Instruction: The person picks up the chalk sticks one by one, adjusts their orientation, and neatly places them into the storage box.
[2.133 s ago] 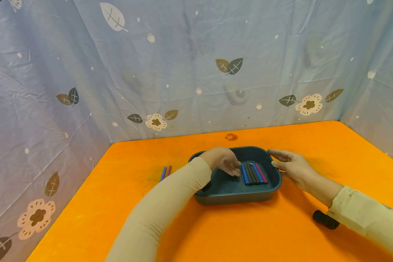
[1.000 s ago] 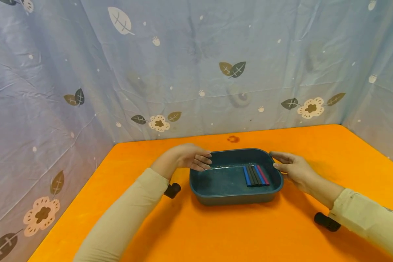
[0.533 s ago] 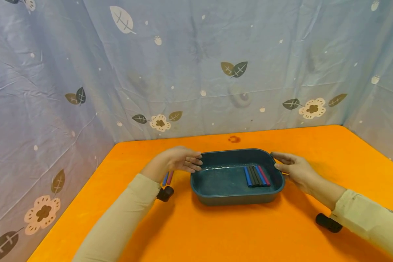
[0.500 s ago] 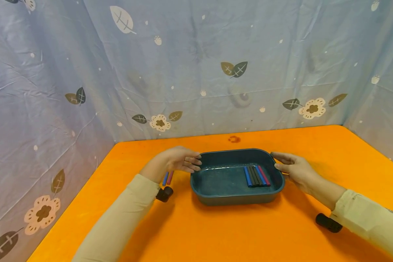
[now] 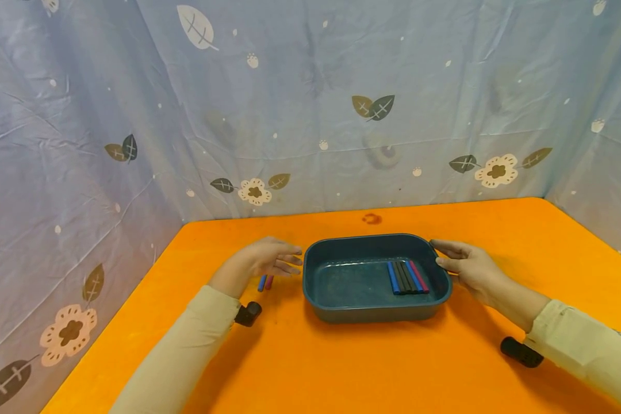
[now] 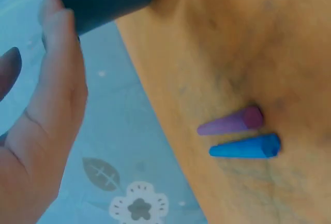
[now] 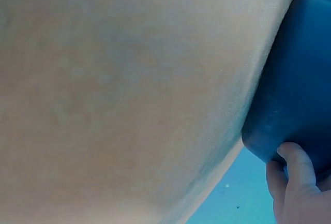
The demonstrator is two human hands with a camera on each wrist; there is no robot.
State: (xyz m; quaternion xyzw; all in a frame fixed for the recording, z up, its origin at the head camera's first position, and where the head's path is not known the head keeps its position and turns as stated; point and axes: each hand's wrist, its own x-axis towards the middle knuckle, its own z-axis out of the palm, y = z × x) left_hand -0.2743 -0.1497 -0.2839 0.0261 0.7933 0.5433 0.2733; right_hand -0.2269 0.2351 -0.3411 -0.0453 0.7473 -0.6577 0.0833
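Note:
A dark blue-green rectangular tray sits on the orange table. Inside it, toward its right end, several slim marker-like sticks lie side by side: blue, black and magenta. My left hand hovers just left of the tray with fingers loosely extended, holding nothing. Below that hand, a blue stick and a purple-pink stick lie on the table, roughly side by side. My right hand holds the tray's right rim between thumb and fingers; the contact is partly hidden in the right wrist view.
The orange table runs back to a pale blue cloth printed with leaves and flowers, which also encloses both sides. A dark reddish mark shows behind the tray. Black wrist devices hang below both wrists.
My left hand has moved out of the tray and to the left, beside its left rim. The two loose sticks show again below it. My right hand stays at the tray.

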